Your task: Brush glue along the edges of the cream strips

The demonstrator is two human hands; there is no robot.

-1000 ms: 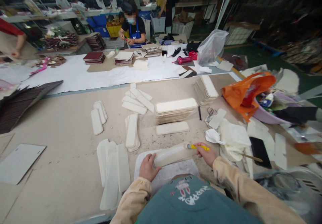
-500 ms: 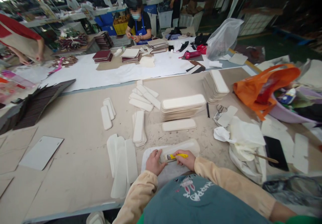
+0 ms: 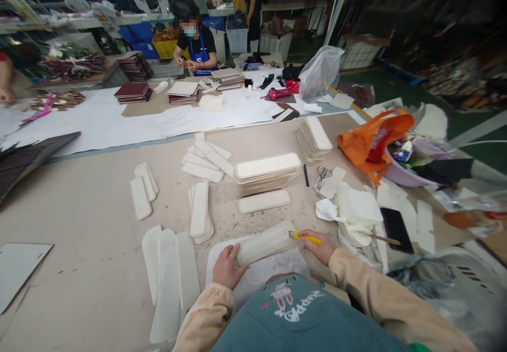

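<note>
Beige tabletop (image 3: pixel 99 267): broad and flat, speckled with dark marks near the middle.
Orange fabric bag (image 3: pixel 372 143): slumped at the far right, against a pale purple basin (image 3: pixel 407 173).
Long off-white strips (image 3: pixel 168 278): loosely overlapped, left of the work.
White paper sheet (image 3: pixel 277 267): flat on the tabletop, just in front of the person.
Neat stack of cream, round-cornered panels (image 3: pixel 269 167): beyond the white paper sheet, with one loose panel (image 3: pixel 264 202) in front.
Translucent pale strip (image 3: pixel 263 245): lying on the white paper sheet, slanting up to the right, between the hands.
Left hand (image 3: pixel 228 267): fingers and thumb spread, resting on the strip's left end.
Right hand (image 3: pixel 320 246): pinching the brush, near the strip's right end.
Black phone (image 3: pixel 396 229): flat, right of the crumpled white cloth (image 3: pixel 358 207).
Yellow-handled brush (image 3: pixel 311 237): tilted, bristles at the strip's right end.
Silver scissors (image 3: pixel 325 172): beyond the cloth.
</note>
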